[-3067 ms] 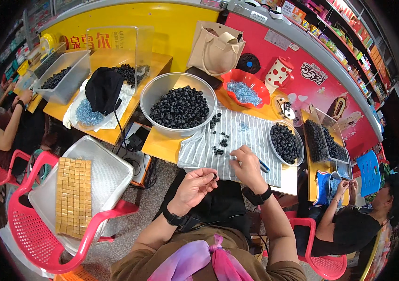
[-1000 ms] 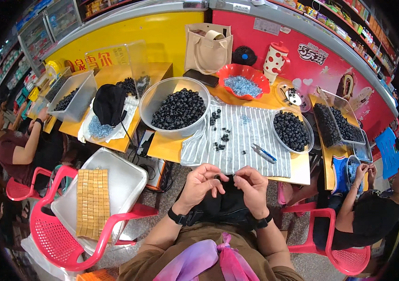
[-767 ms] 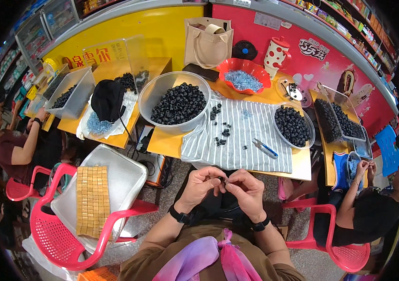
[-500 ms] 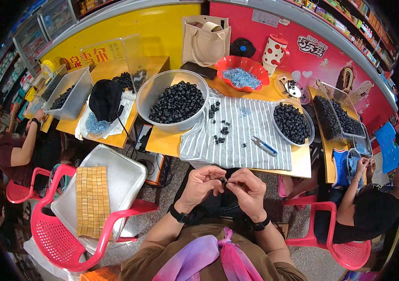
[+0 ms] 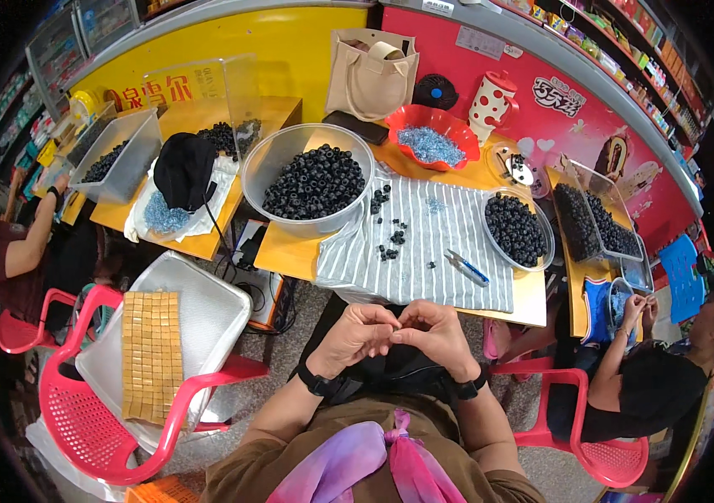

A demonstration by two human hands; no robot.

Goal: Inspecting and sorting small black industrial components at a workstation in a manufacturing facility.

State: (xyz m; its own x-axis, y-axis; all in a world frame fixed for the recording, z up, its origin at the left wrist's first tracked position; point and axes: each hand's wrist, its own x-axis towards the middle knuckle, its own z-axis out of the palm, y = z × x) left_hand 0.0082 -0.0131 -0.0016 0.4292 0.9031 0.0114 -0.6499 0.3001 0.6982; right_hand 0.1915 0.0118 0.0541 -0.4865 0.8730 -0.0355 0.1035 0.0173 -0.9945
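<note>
In front of my lap, close to the table's near edge, my left hand point(image 5: 355, 337) and my right hand point(image 5: 438, 332) meet with thumbs and fingertips pinched together. Whatever lies between the fingertips is too small and covered to make out. Just beyond them a grey-and-white striped cloth point(image 5: 348, 267) drapes over the table. It carries loose small black parts point(image 5: 389, 251), a few clear bluish bits point(image 5: 435, 205) and blue-handled nippers point(image 5: 467, 268). A large clear tub point(image 5: 249, 186) of black parts stands at the cloth's left, and a smaller round clear bowl point(image 5: 547, 251) of them at its right.
Behind the cloth are a red scalloped bowl point(image 5: 472, 149) of clear bluish pieces, a beige bag point(image 5: 357, 80) and a polka-dot cup point(image 5: 491, 105). A pink chair point(image 5: 63, 402) stands at left. Other people work at both sides, one hand point(image 5: 635, 308) near a small container.
My fingertips have drawn closer together, and the small dark thing seen between them before is now covered. The whole view has shifted slightly.
</note>
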